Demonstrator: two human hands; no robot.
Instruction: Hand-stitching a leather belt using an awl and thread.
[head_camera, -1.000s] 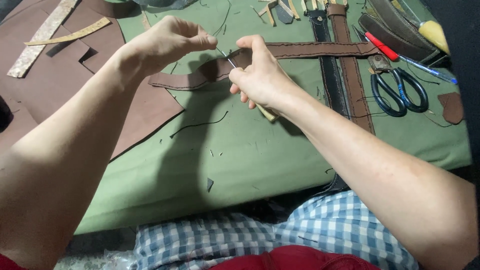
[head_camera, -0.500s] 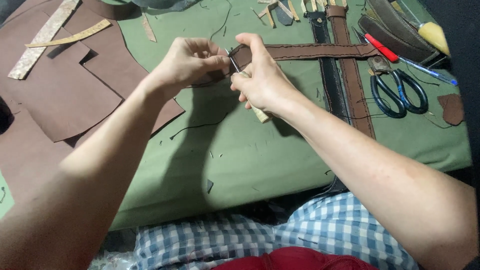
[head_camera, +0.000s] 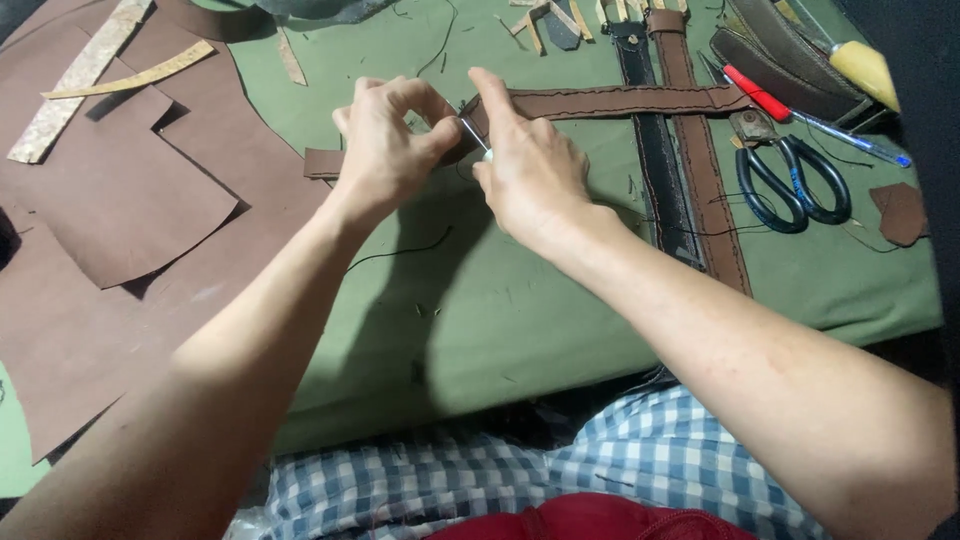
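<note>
Green cloth covers our desk. At its far middle, our left hand and right hand meet, fingers pinching a brown leather strap and a thin metal tool. Scissors lie right.

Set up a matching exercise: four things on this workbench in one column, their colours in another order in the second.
Things:
1. scissors
2. long strap under both hands
3. work mat
4. pen beside the scissors

Colours:
A. green
B. red
C. dark blue handles
D. brown with dark stitching

Pairs: 1-C, 2-D, 3-A, 4-B
</note>
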